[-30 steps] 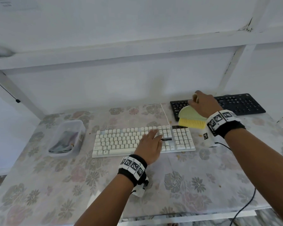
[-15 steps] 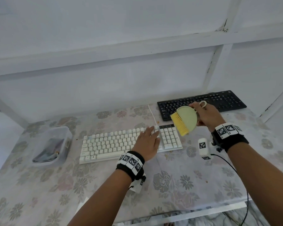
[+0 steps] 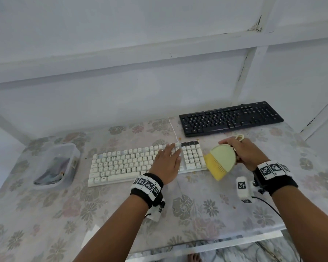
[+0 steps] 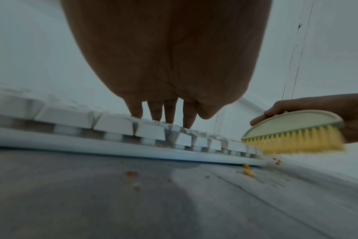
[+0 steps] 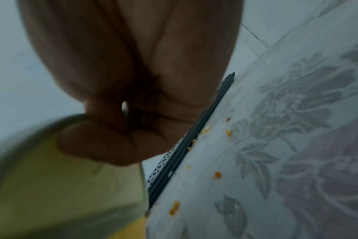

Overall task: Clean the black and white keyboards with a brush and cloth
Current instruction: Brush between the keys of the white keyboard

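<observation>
The white keyboard (image 3: 121,163) lies across the middle of the floral table. My left hand (image 3: 168,160) rests flat on its keys near the number pad, fingers (image 4: 170,113) straight. My right hand (image 3: 242,152) grips a pale green brush (image 3: 222,158) with yellow bristles (image 4: 296,140), held just off the white keyboard's right end, bristles pointing down and left. The black keyboard (image 3: 230,118) lies behind, at the back right. In the right wrist view my fingers (image 5: 104,142) curl over the brush back (image 5: 61,186), and the black keyboard's edge (image 5: 186,142) shows beyond.
A clear plastic tub (image 3: 55,165) holding a cloth stands left of the white keyboard. Orange crumbs (image 4: 247,171) lie on the table (image 3: 206,208) by both keyboards. A white cable (image 3: 172,129) runs from the white keyboard toward the wall. A black wire (image 3: 267,205) trails off my right wrist.
My right hand has carried the brush from over the black keyboard down and toward me, to the white keyboard's right end. The left hand stays on the keys.
</observation>
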